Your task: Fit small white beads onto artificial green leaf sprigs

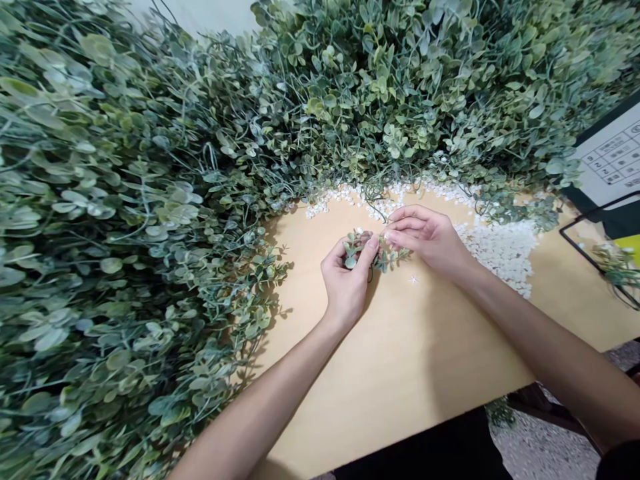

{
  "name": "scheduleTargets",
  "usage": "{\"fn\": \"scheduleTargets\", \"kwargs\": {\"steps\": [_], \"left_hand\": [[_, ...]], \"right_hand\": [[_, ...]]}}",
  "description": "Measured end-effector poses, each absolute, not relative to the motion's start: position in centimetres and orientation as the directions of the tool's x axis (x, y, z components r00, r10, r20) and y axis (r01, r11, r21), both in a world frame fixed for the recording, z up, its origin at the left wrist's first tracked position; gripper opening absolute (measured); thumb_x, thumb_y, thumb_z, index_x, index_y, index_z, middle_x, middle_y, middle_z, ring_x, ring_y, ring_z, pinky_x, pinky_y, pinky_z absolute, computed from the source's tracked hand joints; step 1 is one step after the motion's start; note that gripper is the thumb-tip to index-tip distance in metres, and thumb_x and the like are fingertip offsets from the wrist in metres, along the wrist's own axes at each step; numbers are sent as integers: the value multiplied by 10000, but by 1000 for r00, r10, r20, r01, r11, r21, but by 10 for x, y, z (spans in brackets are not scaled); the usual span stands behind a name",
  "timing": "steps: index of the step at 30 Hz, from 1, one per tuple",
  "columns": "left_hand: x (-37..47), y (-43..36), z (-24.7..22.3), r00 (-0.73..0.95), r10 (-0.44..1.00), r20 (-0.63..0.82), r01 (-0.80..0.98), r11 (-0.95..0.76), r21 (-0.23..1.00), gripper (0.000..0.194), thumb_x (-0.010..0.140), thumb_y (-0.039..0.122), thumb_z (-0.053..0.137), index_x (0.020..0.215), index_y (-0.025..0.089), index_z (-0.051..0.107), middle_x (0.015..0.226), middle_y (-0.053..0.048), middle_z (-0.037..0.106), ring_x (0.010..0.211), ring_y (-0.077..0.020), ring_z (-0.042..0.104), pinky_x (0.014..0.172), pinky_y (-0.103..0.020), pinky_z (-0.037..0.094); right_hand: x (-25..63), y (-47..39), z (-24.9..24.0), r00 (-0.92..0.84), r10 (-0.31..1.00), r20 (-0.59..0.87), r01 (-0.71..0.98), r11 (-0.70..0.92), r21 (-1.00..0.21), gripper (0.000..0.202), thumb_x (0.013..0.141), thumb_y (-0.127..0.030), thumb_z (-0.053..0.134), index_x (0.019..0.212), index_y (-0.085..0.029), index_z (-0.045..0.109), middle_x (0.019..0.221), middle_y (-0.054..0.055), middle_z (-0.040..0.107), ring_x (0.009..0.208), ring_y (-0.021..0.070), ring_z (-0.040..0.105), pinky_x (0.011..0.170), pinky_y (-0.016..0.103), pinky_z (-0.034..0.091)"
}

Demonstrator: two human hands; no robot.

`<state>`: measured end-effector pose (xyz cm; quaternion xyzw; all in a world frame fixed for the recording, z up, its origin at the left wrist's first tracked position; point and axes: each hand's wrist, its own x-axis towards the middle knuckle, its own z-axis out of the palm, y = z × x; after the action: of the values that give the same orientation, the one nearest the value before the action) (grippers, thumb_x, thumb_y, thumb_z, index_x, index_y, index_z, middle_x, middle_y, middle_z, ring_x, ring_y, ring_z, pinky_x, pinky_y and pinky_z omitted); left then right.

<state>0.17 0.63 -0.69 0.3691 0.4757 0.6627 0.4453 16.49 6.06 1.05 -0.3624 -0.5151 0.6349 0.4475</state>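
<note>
My left hand (347, 273) is closed around an artificial leafy sprig (393, 259), its thumb pressed on the stem. Small green leaves stick out on both sides of the fingers, with a tiny white bit among them. My right hand (425, 237) reaches in from the right, thumb and forefinger pinched together beside the sprig. What those fingertips hold is too small to make out. Just below the right hand, a small white star-shaped piece (414, 280) lies on the table. A spread of small white plastic pieces (500, 257) is to the right, partly behind my right forearm.
Tall heaps of artificial greenery (150, 220) line the left and back of the tan table (360, 373). More white pieces (340, 197) lie along the back. At right stand a dark-framed printed sheet (613, 160), a black wire frame (583, 247) and something yellow (630, 247).
</note>
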Motion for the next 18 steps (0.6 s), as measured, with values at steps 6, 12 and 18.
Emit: {"fn": "scheduleTargets", "kwargs": {"steps": [6, 12, 18], "left_hand": [[0, 6, -6, -306, 949, 75, -228, -149, 962, 245, 798, 360, 881, 890, 161, 772, 828, -15, 704, 737, -109, 619, 722, -227, 520], [-1, 6, -8, -323, 942, 86, -209, -160, 965, 254, 778, 345, 898, 878, 169, 744, 790, 4, 687, 704, -99, 606, 701, -218, 523], [-1, 7, -8, -328, 939, 99, -229, -181, 957, 318, 757, 328, 911, 968, 186, 720, 876, -10, 722, 763, -113, 665, 739, -227, 553]], "right_hand": [[164, 61, 9, -307, 952, 15, -193, -46, -980, 439, 700, -357, 958, 1039, -217, 717, 940, 16, 795, 792, 150, 744, 762, 279, 631], [161, 57, 15, -266, 962, 55, -213, -3, -977, 451, 666, -353, 971, 995, -219, 693, 893, 5, 789, 759, 164, 754, 763, 309, 661], [162, 56, 15, -291, 956, 43, -193, -14, -981, 435, 678, -375, 966, 983, -219, 699, 924, 22, 795, 839, 186, 767, 854, 345, 661]]}}
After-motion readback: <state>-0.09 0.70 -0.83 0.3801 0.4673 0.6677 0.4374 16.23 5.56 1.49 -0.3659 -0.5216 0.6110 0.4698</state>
